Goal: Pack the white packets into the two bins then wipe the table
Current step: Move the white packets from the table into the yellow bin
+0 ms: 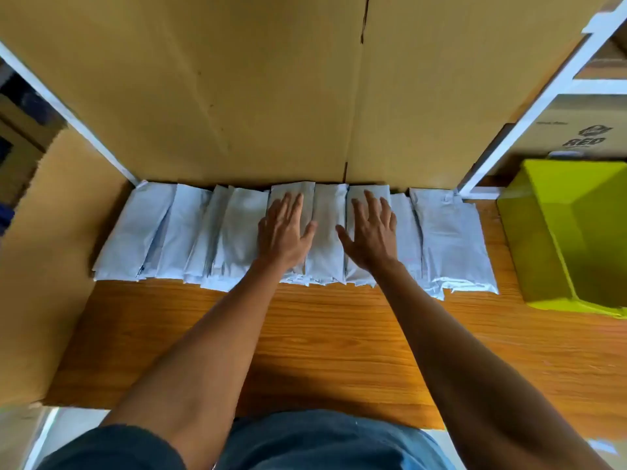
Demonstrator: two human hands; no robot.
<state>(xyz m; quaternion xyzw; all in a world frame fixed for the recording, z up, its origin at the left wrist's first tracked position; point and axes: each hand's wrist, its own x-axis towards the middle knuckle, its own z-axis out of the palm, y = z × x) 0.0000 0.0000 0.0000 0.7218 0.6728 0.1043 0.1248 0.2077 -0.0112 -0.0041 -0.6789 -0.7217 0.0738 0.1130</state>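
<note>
Now, with both hands' fingers spread flat and gripping nothing, curl them under one flat white plastic packet and carry it across the wooden counter to the lime-green plastic bin

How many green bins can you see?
1: the green bin sits at the table's right end, beside the white packets. A second may be out of view.

About nine white packets are counted in one overlapping row across mid-frame, though the overlaps blur the tally; one yellow-green bin at right; two hands upon the row.
</note>
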